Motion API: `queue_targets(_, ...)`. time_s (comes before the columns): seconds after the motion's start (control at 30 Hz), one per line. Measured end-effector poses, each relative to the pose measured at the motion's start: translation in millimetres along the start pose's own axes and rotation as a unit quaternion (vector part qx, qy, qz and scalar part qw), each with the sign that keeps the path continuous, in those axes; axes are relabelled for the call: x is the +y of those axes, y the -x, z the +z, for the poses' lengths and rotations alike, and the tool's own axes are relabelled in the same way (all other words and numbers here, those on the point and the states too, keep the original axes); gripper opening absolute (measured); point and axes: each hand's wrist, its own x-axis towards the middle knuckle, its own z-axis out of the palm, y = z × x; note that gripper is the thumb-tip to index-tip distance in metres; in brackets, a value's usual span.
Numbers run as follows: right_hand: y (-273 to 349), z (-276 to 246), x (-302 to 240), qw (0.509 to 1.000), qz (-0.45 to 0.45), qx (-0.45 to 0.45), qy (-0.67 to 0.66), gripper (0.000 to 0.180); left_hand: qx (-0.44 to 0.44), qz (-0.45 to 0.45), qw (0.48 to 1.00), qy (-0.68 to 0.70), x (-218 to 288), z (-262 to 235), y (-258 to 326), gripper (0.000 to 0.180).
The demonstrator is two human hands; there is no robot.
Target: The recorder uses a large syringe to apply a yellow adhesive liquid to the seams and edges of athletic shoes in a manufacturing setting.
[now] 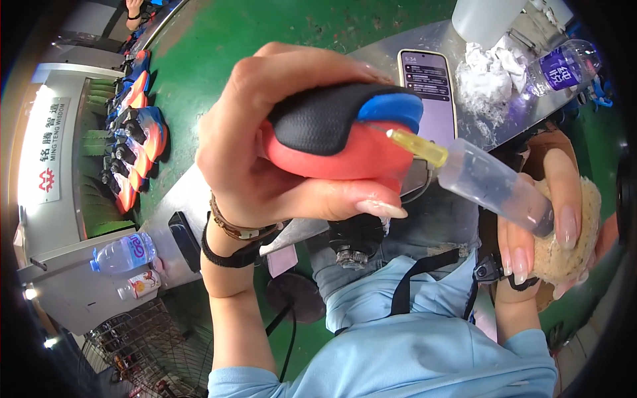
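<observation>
Two grips: left hand (pixel 229 142) round shoe (pixel 332 160), right hand (pixel 565 192) clasping syringe (pixel 488 182) and sponge (pixel 578 260) beside it, yellow-hubbed needle (pixel 421 147) by the shoe's blue edge (pixel 393 109); work seems underway, remainder unclear.

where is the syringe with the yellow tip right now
Right of centre in the head view, the syringe is in the right hand, its yellow tip pointing up-left toward the red, black and blue shoe in the left hand.
</observation>
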Motion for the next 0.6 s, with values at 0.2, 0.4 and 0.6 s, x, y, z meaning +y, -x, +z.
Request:
queue_targets(0.2, -11, 0, 2, 0.999, 0.003, 0.042, 0.002, 0.041, 0.027, -0.071, 0.997, -0.029, -14, -6, 1, 0.087)
queue_targets(0.4, -29, 16, 36, 0.966, -0.147, 0.205, 0.06, 0.06, 0.058, -0.159, 0.978, -0.122, -21, -12, 1, 0.085)
queue_targets(0.6, -28, -3, 63, 0.962, -0.149, 0.223, 0.059, 0.07, 0.125, -0.142, 0.976, -0.104, -47, -8, 10, 0.076)
